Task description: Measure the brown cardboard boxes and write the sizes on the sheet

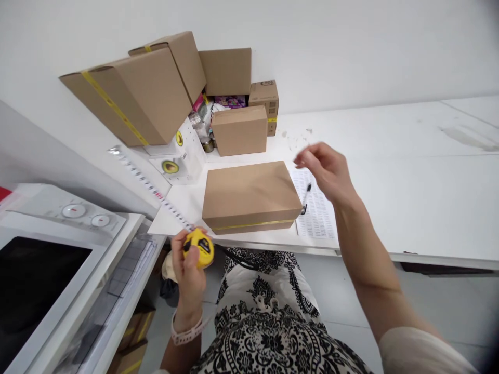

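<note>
My left hand is closed round a yellow tape measure just off the table's front edge. Its blade runs out up and to the left, far past a flat brown box sealed with yellow tape on the white table. My right hand hovers above the box's right end, fingers loosely curled, nothing in them. Under it lie a printed sheet and a black pen.
Several cardboard boxes are stacked at the back left by the wall, the largest with a yellow strip, a smaller one in front. White packs sit beside them. A white appliance stands at my left.
</note>
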The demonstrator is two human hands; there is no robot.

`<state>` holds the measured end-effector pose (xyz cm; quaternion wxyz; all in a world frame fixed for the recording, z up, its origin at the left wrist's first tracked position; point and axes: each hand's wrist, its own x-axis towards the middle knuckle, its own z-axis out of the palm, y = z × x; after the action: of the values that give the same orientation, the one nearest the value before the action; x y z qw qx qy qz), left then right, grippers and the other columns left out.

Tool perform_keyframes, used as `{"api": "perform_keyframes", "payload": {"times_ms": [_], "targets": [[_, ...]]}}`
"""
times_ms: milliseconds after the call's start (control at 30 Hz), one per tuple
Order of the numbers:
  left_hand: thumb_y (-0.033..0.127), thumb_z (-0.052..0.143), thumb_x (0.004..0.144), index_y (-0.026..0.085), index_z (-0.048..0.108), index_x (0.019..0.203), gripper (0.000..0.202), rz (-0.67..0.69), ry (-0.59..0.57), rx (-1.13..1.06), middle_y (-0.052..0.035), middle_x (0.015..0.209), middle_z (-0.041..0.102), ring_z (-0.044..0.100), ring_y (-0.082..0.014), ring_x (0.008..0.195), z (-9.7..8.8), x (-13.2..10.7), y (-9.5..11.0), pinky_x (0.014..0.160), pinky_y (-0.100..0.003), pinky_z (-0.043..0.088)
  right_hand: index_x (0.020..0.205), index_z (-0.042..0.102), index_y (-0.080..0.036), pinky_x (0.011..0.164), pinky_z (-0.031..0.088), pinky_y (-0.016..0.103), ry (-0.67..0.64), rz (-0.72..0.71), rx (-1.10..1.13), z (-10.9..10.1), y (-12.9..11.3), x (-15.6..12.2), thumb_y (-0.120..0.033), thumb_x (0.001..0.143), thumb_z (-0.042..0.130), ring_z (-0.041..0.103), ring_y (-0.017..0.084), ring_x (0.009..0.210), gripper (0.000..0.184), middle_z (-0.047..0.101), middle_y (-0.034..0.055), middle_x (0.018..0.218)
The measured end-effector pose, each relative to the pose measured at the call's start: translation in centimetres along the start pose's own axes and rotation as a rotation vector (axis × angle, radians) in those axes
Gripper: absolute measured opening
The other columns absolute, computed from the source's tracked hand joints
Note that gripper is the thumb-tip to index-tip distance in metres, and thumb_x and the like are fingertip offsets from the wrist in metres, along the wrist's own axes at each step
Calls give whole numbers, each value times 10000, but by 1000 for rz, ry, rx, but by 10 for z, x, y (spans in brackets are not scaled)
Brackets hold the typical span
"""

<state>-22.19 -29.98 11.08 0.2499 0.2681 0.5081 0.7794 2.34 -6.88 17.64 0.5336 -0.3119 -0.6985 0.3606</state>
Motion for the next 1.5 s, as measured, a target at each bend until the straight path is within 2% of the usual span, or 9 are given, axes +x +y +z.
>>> {"api": "perform_keyframes", "payload": {"times_ms": [100, 200, 300, 500, 633, 867, 1100, 1333, 1500], "targets": [[370, 792, 684, 233, 576, 988, 397, -7, 67, 15, -12, 865, 733, 686, -174, 712, -28, 22, -21, 670, -281, 539, 943, 718, -205, 876, 570, 457, 220, 235, -43, 0, 37, -72, -622, 940, 512, 677, 247, 984, 465, 727, 100, 1019], [454, 811, 634, 205, 622, 937, 435, -173, -55, -63, -37, 833, 723, 679, -186, 721, -36, 36, -37, 668, -291, 540, 1218, 693, -234, 969, 540, 524, 113, 482, -6, 17, 62, -125, -670, 952, 425, 639, 302, 1170, 576, 683, 131, 1280], [474, 828, 621, 203, 680, 931, 437, -241, -158, -150, -47, 866, 716, 670, -188, 748, -28, 43, -27, 702, -314, 556, 1413, 569, -298, 1028, 506, 533, -21, 467, 0, 26, 50, -143, -672, 940, 453, 565, 311, 1282, 614, 600, 106, 1417], [481, 807, 652, 215, 719, 873, 358, -7, -226, -267, -40, 943, 689, 647, -179, 763, 0, 68, 40, 816, -376, 582, 1517, 425, -360, 939, 545, 535, -9, 204, -245, 12, 1, -108, -600, 919, 560, 551, 318, 1227, 658, 514, 101, 1479], [464, 812, 665, 201, 704, 870, 350, -46, -271, -142, -38, 852, 700, 652, -173, 699, 9, 80, 50, 901, -431, 570, 1459, 490, -345, 1059, 449, 599, -4, 171, -364, 21, 5, -92, -582, 957, 493, 521, 324, 1262, 555, 547, 102, 1431], [487, 759, 751, 206, 704, 1001, 380, -152, -252, -73, -69, 914, 707, 686, -223, 739, 16, 3, 74, 817, -445, 613, 1456, 479, -381, 1146, 333, 640, -22, 6, -423, 33, 9, -101, -544, 956, 511, 352, 346, 1435, 527, 381, 68, 1582], [461, 689, 859, 196, 654, 1079, 346, -668, -445, -103, -79, 982, 675, 680, -201, 748, 24, -51, 50, 690, -362, 609, 1282, 623, -357, 1107, 371, 624, -3, -136, -399, 41, 3, -109, -487, 908, 628, 462, 333, 1350, 397, 548, 58, 1463], [436, 719, 830, 155, 635, 994, 336, -751, -448, -76, -79, 913, 670, 659, -181, 696, 32, -33, 57, 637, -350, 621, 1201, 695, -312, 1097, 376, 569, -242, -180, -425, 27, -19, -49, -422, 1022, 408, 517, 308, 1292, 355, 685, 53, 1295], [447, 778, 762, 157, 631, 931, 366, -769, -429, -91, -76, 888, 669, 654, -179, 675, 52, -26, 58, 628, -365, 633, 1346, 634, -238, 1117, 394, 531, -533, -239, -388, 50, 1, 16, -455, 1022, 374, 526, 296, 1292, 469, 634, 86, 1385]]}}
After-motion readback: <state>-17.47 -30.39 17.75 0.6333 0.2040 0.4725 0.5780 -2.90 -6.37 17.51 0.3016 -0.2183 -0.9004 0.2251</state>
